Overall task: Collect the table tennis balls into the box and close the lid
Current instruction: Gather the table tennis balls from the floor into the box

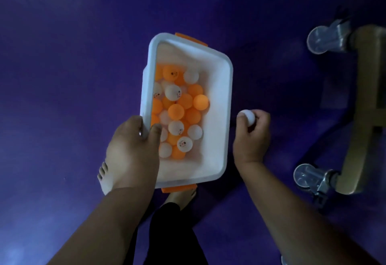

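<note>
Your left hand (133, 145) grips the near-left rim of the white box (228, 97), thumb hooked over the edge to the inside and the other fingers curled round the outer wall. You are holding the box up above the purple floor (62, 56), tilted down toward its left wall. Its top is open, and an orange clip (191, 39) shows at the far end, with another at the near end.

Inside, a heap of orange and white table tennis balls (176, 111) lies piled against the left wall and the middle of the bottom. The right part of the bottom is bare white.

Just beside the box's right wall, apart from it, your right hand (253, 137) pinches one white ball (248, 116) between the thumb and curled fingers, level with the near half of the box.

Further right, a tan frame (367, 97) stands on clear casters (319, 39).
</note>
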`<state>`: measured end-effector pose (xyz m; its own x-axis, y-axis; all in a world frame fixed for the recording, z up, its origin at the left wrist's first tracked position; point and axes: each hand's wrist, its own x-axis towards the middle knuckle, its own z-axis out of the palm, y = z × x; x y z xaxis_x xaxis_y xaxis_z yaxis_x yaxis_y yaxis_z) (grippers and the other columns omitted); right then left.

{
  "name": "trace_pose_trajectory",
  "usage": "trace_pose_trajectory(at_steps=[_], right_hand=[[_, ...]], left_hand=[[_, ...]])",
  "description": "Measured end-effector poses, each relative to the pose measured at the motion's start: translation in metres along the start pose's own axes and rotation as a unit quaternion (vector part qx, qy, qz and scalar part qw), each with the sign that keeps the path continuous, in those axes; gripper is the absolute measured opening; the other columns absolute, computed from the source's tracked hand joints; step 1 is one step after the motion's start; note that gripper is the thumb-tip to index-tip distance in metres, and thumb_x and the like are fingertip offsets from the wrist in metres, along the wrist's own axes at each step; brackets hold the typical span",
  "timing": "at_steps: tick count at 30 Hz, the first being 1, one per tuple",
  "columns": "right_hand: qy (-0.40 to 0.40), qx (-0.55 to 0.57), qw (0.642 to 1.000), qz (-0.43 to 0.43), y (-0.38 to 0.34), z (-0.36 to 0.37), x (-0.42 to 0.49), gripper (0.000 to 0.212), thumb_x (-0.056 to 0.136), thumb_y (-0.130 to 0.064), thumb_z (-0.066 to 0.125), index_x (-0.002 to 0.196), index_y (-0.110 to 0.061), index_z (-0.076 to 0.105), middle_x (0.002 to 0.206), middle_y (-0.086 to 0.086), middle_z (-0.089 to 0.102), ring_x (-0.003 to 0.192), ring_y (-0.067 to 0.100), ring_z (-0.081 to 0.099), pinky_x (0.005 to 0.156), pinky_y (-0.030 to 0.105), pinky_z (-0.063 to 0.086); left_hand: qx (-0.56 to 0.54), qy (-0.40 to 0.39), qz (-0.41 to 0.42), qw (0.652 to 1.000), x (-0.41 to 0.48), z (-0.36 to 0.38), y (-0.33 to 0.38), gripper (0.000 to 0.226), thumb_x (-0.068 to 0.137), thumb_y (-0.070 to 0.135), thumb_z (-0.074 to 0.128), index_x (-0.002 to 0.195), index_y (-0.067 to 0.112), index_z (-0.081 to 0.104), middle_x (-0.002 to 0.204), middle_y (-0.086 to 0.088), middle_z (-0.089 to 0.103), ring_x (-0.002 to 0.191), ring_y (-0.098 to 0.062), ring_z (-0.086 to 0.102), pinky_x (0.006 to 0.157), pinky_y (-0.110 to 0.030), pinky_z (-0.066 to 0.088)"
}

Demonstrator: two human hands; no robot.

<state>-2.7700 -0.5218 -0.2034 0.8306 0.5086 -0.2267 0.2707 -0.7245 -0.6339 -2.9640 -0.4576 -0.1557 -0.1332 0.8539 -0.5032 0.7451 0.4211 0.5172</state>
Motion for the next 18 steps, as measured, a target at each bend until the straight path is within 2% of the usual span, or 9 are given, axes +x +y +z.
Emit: trace_pose_trajectory(at_steps=[2, 5, 7, 9, 12, 14, 18], right_hand=[[-0.015, 0.05, 0.996, -0.071, -0.04, -0.017, -0.008, 0.027, 0.08, -0.039, 0.053, 0.098, -0.018, 0.054, 0.085, -0.013, 0.057, 0.072, 0.009, 0.054, 0.064, 0.027, 0.046], [-0.024, 0.021, 0.989, -0.144, -0.091, -0.045, -0.015, 0.043, 0.079, -0.042, 0.05, 0.106, -0.01, 0.059, 0.095, -0.001, 0.053, 0.073, 0.012, 0.051, 0.062, 0.022, 0.045], [0.002, 0.02, 0.993, -0.116, -0.123, -0.066, -0.018, 0.049, 0.078, -0.046, 0.05, 0.112, -0.012, 0.056, 0.098, -0.003, 0.05, 0.076, 0.015, 0.052, 0.064, 0.026, 0.046], [-0.012, 0.006, 0.998, -0.057, -0.158, -0.091, -0.02, 0.054, 0.076, -0.055, 0.048, 0.115, -0.018, 0.052, 0.095, -0.006, 0.054, 0.083, 0.02, 0.057, 0.07, 0.036, 0.05], [-0.105, -0.053, 0.993, -0.013, -0.211, -0.13, -0.029, 0.036, 0.084, -0.051, 0.052, 0.105, -0.022, 0.053, 0.09, -0.006, 0.065, 0.083, 0.021, 0.063, 0.073, 0.042, 0.054], [-0.119, -0.074, 0.99, -0.03, -0.248, -0.154, -0.036, 0.025, 0.086, -0.043, 0.056, 0.093, -0.019, 0.054, 0.084, -0.005, 0.066, 0.076, 0.018, 0.063, 0.069, 0.042, 0.055], [-0.131, -0.091, 0.986, -0.045, -0.316, -0.196, -0.056, 0.017, 0.085, -0.033, 0.058, 0.083, -0.018, 0.053, 0.076, -0.002, 0.064, 0.069, 0.019, 0.063, 0.062, 0.043, 0.055]], left_hand=[[-0.022, -0.009, 0.009, 1.0, -0.001, -0.019, 0.027, 0.03, 0.088, 0.035, 0.058, 0.072, 0.01, 0.05, 0.067, -0.002, 0.053, 0.061, -0.018, 0.049, 0.048, -0.028, 0.03], [-0.032, -0.011, 0.025, 0.999, -0.006, -0.055, 0.065, 0.032, 0.088, 0.034, 0.058, 0.071, 0.009, 0.048, 0.065, -0.004, 0.051, 0.058, -0.018, 0.046, 0.047, -0.027, 0.025], [-0.045, -0.006, 0.04, 0.998, -0.012, -0.084, 0.088, 0.034, 0.088, 0.032, 0.058, 0.068, 0.009, 0.044, 0.062, -0.003, 0.048, 0.055, -0.017, 0.042, 0.047, -0.027, 0.023], [-0.063, -0.002, 0.044, 0.997, -0.019, -0.114, 0.111, 0.034, 0.088, 0.029, 0.058, 0.066, 0.009, 0.041, 0.06, -0.002, 0.044, 0.053, -0.015, 0.039, 0.047, -0.027, 0.023], [-0.087, -0.003, 0.046, 0.995, -0.036, -0.165, 0.143, 0.029, 0.089, 0.027, 0.057, 0.068, 0.01, 0.044, 0.061, -0.001, 0.047, 0.054, -0.015, 0.041, 0.047, -0.028, 0.027], [-0.096, -0.008, 0.05, 0.994, -0.048, -0.199, 0.161, 0.027, 0.089, 0.027, 0.056, 0.072, 0.008, 0.048, 0.063, -0.004, 0.05, 0.055, -0.016, 0.043, 0.047, -0.028, 0.03], [-0.12, -0.016, 0.053, 0.991, -0.073, -0.265, 0.184, 0.029, 0.089, 0.028, 0.056, 0.069, 0.01, 0.047, 0.061, -0.002, 0.048, 0.054, -0.015, 0.042, 0.048, -0.028, 0.03]])
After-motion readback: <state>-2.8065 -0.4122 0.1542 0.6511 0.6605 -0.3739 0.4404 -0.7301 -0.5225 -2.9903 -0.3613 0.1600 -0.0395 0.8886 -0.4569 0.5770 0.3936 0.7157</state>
